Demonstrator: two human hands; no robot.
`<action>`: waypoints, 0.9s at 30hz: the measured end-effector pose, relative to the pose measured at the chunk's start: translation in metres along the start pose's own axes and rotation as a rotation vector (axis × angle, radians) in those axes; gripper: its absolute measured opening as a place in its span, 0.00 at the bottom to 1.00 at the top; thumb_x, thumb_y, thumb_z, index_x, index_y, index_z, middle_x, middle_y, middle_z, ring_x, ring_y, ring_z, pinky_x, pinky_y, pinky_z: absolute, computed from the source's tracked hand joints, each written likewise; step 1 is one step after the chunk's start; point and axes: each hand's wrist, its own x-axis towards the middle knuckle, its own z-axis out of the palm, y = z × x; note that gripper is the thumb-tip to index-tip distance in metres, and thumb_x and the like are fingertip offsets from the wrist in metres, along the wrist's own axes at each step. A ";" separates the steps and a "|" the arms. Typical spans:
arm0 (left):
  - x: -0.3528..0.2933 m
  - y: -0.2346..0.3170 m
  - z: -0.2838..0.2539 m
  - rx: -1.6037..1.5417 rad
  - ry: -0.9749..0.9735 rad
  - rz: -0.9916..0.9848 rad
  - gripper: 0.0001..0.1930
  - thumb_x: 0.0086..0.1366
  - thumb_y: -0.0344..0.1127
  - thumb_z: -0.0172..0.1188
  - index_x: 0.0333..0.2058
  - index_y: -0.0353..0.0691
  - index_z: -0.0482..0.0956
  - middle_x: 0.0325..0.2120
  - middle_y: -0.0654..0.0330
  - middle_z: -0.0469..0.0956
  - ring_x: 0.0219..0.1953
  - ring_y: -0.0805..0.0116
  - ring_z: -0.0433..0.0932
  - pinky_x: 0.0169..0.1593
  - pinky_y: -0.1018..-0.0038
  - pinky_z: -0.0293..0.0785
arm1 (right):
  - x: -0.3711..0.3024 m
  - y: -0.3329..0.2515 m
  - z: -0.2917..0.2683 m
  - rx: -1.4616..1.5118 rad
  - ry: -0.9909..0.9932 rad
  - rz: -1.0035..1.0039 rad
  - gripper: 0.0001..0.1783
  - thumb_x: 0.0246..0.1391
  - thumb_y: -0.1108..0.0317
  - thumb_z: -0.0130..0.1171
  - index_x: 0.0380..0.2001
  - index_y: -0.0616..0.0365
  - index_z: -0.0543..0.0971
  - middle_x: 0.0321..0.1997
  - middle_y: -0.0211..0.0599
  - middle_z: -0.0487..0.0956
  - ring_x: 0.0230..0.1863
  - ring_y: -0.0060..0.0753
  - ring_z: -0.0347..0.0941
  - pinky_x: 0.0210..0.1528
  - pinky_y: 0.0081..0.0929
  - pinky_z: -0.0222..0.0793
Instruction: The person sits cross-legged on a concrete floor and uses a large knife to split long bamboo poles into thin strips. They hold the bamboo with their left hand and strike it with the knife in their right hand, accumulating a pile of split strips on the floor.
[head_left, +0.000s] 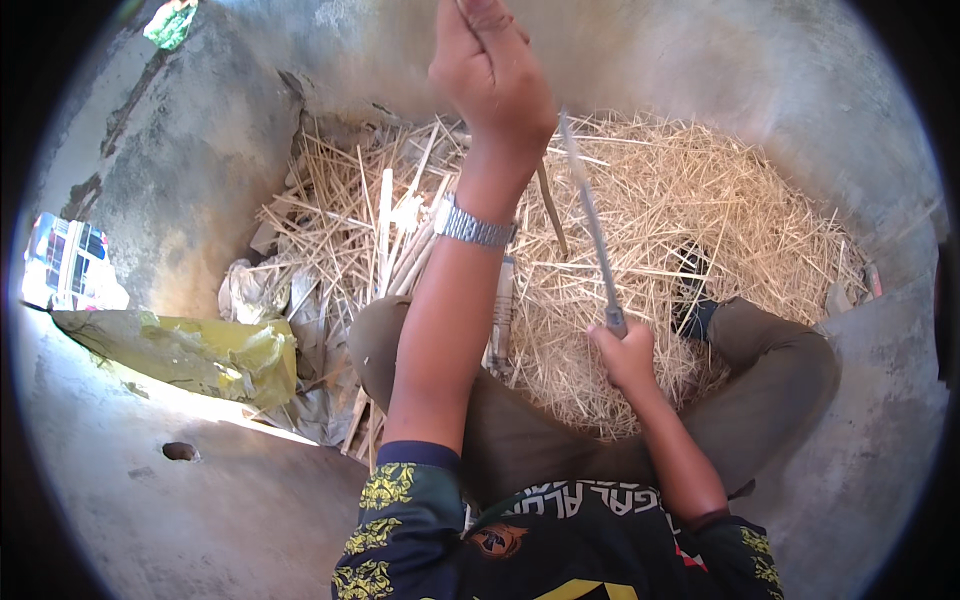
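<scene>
My left hand (495, 75) is raised high in front of me, its fingers closed, with a metal-banded watch (476, 226) on the wrist. A thin brown stick (551, 212) slants down from behind this wrist, in line with the closed hand; where it meets the fingers is hidden. Lower and to the right, my right hand (628, 358) is wrapped round the handle of a long, narrow knife (592, 222). The blade points up and away from me, slightly blurred, its tip beside the left wrist. Between blade and stick there is a gap.
Straw and thin shavings (690, 200) cover the floor ahead. Longer split strips (385, 225) lie at the left, beside a torn yellow sack (220, 360). My bent legs (770, 375) are around the pile. Grey concrete walls (200, 180) curve round it; a hole (181, 452) shows lower left.
</scene>
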 end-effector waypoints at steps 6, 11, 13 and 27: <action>0.001 -0.008 0.001 0.095 0.061 0.044 0.20 0.80 0.44 0.42 0.25 0.45 0.66 0.15 0.73 0.61 0.15 0.84 0.55 0.19 0.82 0.51 | -0.022 -0.027 0.012 0.405 -0.128 0.119 0.16 0.53 0.71 0.62 0.16 0.54 0.67 0.13 0.25 0.68 0.11 0.18 0.61 0.14 0.24 0.58; 0.003 -0.005 -0.013 -0.098 0.001 -0.056 0.20 0.79 0.44 0.42 0.25 0.45 0.66 0.15 0.73 0.60 0.15 0.84 0.55 0.18 0.83 0.49 | -0.026 0.003 0.005 0.222 -0.199 0.604 0.12 0.52 0.72 0.62 0.21 0.56 0.68 0.12 0.25 0.66 0.08 0.18 0.59 0.10 0.25 0.56; 0.005 -0.010 -0.010 -0.100 -0.009 -0.036 0.20 0.79 0.44 0.42 0.25 0.45 0.65 0.15 0.73 0.60 0.15 0.85 0.54 0.18 0.83 0.49 | -0.022 0.000 0.003 0.199 -0.163 0.549 0.12 0.52 0.71 0.62 0.22 0.56 0.68 0.12 0.25 0.66 0.08 0.18 0.59 0.10 0.24 0.56; 0.006 -0.001 -0.015 -0.097 0.049 -0.131 0.19 0.79 0.47 0.42 0.26 0.48 0.64 0.16 0.75 0.56 0.15 0.85 0.54 0.17 0.84 0.48 | -0.015 -0.022 -0.017 0.280 -0.254 0.556 0.09 0.51 0.72 0.61 0.22 0.56 0.70 0.13 0.23 0.66 0.09 0.16 0.58 0.11 0.21 0.55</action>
